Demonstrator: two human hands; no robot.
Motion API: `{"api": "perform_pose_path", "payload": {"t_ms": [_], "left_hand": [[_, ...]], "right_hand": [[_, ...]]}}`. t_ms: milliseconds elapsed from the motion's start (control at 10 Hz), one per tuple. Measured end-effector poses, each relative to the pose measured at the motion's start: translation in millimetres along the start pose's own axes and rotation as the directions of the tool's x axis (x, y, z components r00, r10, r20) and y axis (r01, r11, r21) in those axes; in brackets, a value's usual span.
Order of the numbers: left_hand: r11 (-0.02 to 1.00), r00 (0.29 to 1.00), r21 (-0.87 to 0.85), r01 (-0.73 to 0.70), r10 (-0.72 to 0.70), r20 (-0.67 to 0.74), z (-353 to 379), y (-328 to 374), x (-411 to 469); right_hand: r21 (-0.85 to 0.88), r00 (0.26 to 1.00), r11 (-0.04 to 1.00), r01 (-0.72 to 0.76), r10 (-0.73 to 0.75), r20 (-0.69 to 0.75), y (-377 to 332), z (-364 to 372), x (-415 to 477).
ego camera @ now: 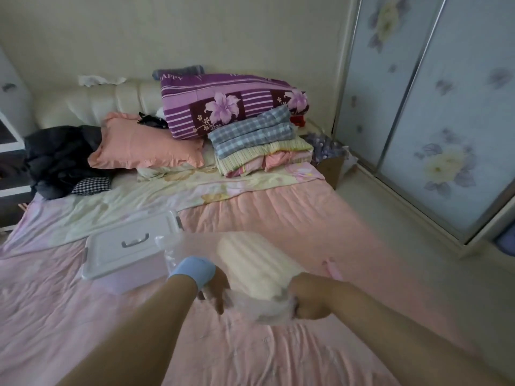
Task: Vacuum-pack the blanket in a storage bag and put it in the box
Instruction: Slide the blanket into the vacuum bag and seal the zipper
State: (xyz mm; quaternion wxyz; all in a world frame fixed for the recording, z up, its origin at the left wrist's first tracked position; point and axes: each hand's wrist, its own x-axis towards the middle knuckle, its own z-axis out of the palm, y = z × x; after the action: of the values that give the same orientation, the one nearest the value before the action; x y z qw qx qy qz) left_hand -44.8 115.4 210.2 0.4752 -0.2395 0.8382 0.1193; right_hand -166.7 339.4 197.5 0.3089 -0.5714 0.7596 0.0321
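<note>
The right hand is closed in a fist round the bunched near end of the clear bag. The left hand, with a blue wristband above it, is at the same end on the other side. Its fingers curl down and look to pinch the plastic, though blur softens the detail. The two hands are close together, with only the gathered mouth of the bag between them.

From there the bag runs straight away from the person across the bed, so its long axis points forward. Both hands are at its near end and about equally close to it. Inside it is the blanket, a pale cream, ribbed roll that still looks plump, so the air is probably not out yet. A small pink piece lies just right of the bag and is too blurred to identify.

The box sits to the left of the bag, on the left hand's side, and the far left corner of the bag overlaps it. Its white lid is on, so the lid will likely have to come off before the packed bag can go in.
</note>
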Motion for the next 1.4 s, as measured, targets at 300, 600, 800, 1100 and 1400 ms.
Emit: {"api": "perform_pose_path", "payload": {"t_ms": [300, 600, 800, 1100, 1400], "left_hand": [[0.972, 0.983, -0.233, -0.025, 0.066, 0.172, 37, -10, 37], [0.954, 0.929, -0.258, -0.151, 0.048, -0.366, 56, 9, 130], [0.907, 0.925, -0.393, -0.152, -0.01, -0.38, 104, 12, 217], [0.693, 0.811, -0.68, -0.241, -0.241, -0.533, 141, 7, 300], [0.664, 0.716, -0.607, -0.437, -0.151, -0.681, 113, 32, 353]], "right_hand": [[0.233, 0.858, 0.949, -0.214, 0.069, 0.508, -15, 75, 48], [0.361, 0.942, 0.884, -0.298, 0.333, -0.038, 40, 110, 124], [0.344, 0.94, 0.895, -0.284, 0.331, -0.085, 51, 168, 176], [0.591, 0.774, 0.75, -0.298, 0.552, -0.309, 103, 211, 228], [0.824, 0.688, 0.567, 0.025, 0.588, -0.425, 152, 236, 248]]}}
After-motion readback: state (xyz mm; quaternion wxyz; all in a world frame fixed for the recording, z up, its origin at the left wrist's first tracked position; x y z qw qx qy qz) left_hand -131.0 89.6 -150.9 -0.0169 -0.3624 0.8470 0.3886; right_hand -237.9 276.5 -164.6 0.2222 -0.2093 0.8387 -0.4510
